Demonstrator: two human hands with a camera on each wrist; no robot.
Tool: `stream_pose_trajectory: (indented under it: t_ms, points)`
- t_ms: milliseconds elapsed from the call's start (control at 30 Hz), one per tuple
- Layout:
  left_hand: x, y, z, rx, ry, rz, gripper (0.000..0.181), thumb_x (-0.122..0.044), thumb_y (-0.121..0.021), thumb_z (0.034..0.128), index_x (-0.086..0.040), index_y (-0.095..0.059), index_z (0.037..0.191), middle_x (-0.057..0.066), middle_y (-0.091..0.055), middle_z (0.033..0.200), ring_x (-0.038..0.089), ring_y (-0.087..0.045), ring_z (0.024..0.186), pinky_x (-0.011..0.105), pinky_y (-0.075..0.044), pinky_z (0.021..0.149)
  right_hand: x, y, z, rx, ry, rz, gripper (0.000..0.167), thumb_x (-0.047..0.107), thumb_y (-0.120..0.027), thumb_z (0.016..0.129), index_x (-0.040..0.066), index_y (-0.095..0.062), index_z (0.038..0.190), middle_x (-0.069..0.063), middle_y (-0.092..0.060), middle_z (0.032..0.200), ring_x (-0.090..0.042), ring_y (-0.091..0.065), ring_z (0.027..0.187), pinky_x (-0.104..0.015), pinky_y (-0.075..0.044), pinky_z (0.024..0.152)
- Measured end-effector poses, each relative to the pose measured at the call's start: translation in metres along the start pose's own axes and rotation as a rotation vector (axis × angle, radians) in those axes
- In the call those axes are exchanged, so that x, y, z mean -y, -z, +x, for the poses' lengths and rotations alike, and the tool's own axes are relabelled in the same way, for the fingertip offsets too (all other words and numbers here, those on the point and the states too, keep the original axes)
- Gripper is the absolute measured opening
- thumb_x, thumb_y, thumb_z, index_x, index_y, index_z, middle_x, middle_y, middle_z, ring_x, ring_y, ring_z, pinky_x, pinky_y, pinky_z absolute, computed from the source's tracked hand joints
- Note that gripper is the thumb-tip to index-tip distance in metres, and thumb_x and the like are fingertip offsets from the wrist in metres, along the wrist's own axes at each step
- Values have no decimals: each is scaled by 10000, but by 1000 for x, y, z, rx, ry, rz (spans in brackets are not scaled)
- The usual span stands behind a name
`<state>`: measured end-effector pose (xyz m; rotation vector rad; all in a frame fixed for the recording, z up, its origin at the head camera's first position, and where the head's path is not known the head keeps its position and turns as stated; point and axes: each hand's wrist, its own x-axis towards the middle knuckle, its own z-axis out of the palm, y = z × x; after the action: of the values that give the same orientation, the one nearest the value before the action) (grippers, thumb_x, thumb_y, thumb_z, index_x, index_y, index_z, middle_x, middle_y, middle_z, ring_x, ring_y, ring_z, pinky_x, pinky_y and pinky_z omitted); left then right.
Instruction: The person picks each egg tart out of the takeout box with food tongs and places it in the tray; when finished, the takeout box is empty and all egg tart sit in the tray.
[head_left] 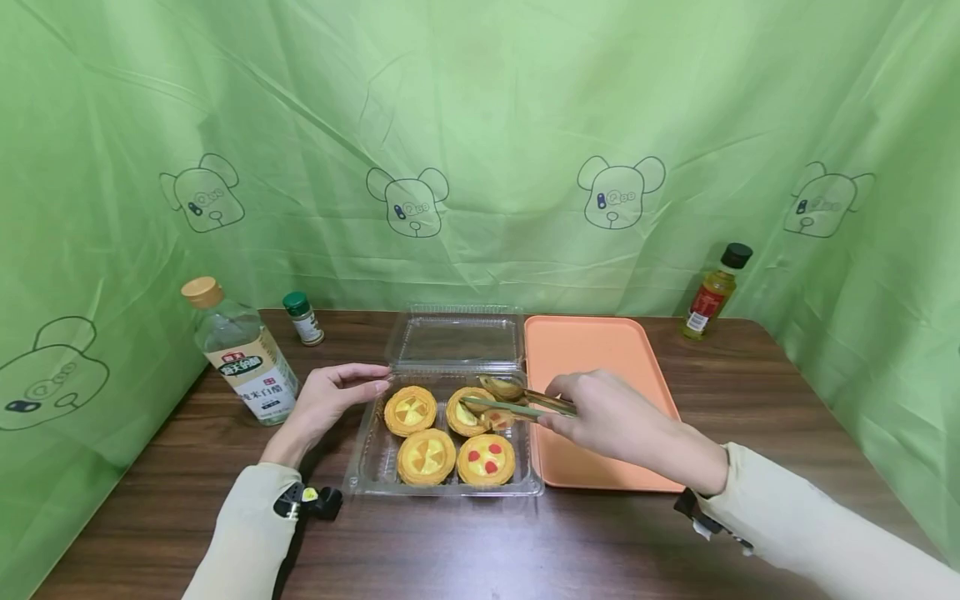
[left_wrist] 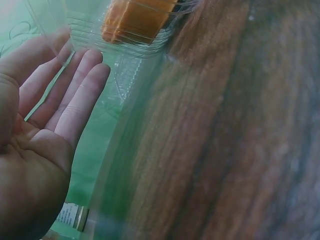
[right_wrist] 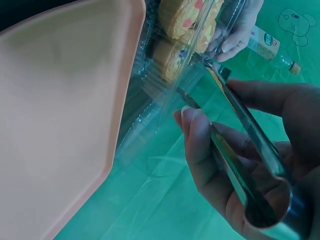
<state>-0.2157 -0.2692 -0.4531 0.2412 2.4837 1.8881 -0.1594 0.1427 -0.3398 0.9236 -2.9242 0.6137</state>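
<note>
Several tarts sit in a clear plastic container [head_left: 450, 492] whose lid [head_left: 461, 340] is folded back. Among them are a front right tart [head_left: 486, 460] with red pieces and a front left tart [head_left: 426, 457] with yellow wedges. My left hand [head_left: 330, 404] pinches the container's left rim near the hinge between thumb and fingers. With my right hand [head_left: 611, 412] I grip metal tongs [head_left: 551, 402], their arms apart. The tong heads lie over the back right tart [head_left: 461, 412] and partly hide it; whether they clamp it, I cannot tell.
An orange tray [head_left: 600, 350] lies right of the container, under my right hand. A large vinegar bottle [head_left: 251, 362] and a green-capped shaker [head_left: 303, 318] stand at left. An oil bottle [head_left: 712, 296] stands back right. Green cloth [head_left: 510, 100] hangs behind the wooden table [head_left: 450, 550].
</note>
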Motion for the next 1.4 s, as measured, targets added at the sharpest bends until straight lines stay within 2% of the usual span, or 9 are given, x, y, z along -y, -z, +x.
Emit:
stream_pose_trajectory:
  t_ms: [267, 533, 833, 1167, 1400]
  points:
    - [-1, -1, 0, -3, 2, 6, 385, -237, -886, 905, -54, -788, 1230, 60, -792, 1159, 162, -728, 1096, 255, -560, 924, 6, -6, 5, 3, 25, 37, 136, 207, -816, 946, 92, -748, 968, 125, -618, 723, -28, -467, 552, -264, -412, 505]
    - [-2, 0, 0, -5, 11, 4, 389, -250, -889, 902, -56, -790, 1223, 58, -792, 1159, 175, -732, 1094, 266, -565, 924, 10, 0, 8, 45, -71, 52, 142, 238, -805, 959, 115, -736, 944, 99, -584, 659, -57, -462, 507, -289, -407, 490]
    - [-2, -1, -1, -5, 12, 11, 397, -241, -880, 912, -33, -780, 1236, 101, -788, 1157, 145, -739, 1062, 246, -560, 917, 6, -6, 17, 98, -100, 110, 157, 286, -806, 952, 132, -774, 950, 82, -652, 717, -76, -543, 604, -312, -464, 561]
    - [1, 0, 1, -8, 5, 7, 383, -254, -895, 895, -63, -795, 1211, 49, -799, 1130, 178, -740, 1076, 267, -572, 914, -3, -16, 20, 100, -89, 173, 132, 260, -805, 952, 130, -783, 948, 98, -684, 728, -61, -567, 617, -300, -476, 566]
    - [2, 0, 0, -10, 2, 33, 383, -267, -892, 898, -77, -797, 1217, 36, -797, 1141, 168, -718, 1114, 246, -544, 939, -6, -19, 21, 83, -81, 172, 157, 259, -829, 935, 117, -772, 971, 103, -686, 738, -47, -585, 631, -298, -495, 584]
